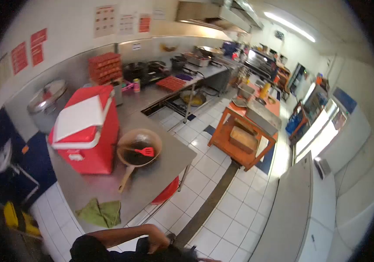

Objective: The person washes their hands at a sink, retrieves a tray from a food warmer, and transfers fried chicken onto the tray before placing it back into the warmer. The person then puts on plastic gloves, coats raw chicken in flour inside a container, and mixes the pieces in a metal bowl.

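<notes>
At the bottom edge, my left arm reaches out of a black sleeve and bends sharply. My left hand [155, 245] is low against dark clothing, its fingers hidden, so I cannot make out whether it holds anything. My right hand is not clearly visible; only a thin skin-coloured sliver shows at the bottom edge. Nearest to the left arm, a crumpled green cloth [101, 213] lies on the corner of the steel table [160, 192]. Beyond it rests a wok [128, 162] with a wooden handle and a red slotted spatula [145, 151] inside.
A red cooler box [88, 153] with a white lid panel stands on the table beside a large metal pot [47, 102]. Red egg trays [105, 67] are stacked behind. An orange wooden table [222, 137] stands across the tiled floor [206, 168]. A white cabinet [287, 205] is at right.
</notes>
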A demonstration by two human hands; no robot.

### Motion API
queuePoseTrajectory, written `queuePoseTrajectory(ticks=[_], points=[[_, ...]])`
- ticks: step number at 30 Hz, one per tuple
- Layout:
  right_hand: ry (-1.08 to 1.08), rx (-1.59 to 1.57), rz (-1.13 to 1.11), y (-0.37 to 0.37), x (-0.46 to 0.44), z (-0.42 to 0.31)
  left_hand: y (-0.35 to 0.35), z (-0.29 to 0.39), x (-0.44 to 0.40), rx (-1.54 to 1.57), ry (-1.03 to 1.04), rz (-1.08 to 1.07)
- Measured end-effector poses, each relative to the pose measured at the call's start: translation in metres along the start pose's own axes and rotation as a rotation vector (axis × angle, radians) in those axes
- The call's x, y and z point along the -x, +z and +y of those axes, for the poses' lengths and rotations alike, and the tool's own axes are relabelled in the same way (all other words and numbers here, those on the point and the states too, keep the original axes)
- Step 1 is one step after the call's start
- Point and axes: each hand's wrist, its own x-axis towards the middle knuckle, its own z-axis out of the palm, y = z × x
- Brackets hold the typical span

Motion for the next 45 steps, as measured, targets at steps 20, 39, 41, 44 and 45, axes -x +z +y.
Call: queuePoseTrajectory(ticks=[20,39,41,44,45], points=[[0.079,0.546,-0.188,-0.474,-0.276,-0.441,-0.539,-0.186,0.180,0.533,0.206,0.659],[-0.440,0.694,0.081,-0.681,-0.754,-0.940,-0.956,-0.425,0.534,0.192,-0.397,1.181],[-0.411,0.578,0.166,-0.725,-0.777,-0.951,-1.019,-0.468,0.561,-0.281,-0.592,1.168],[-0.410,0.438,0.399,-0.771,-0.807,-0.977,-1.129,-0.513,0.610,-0.238,-0.384,1.024],[-0.422,0.365,0.500,-0.781,-0.815,-0.989,-1.163,-0.518,0.616,-0.247,-0.351,0.998]])
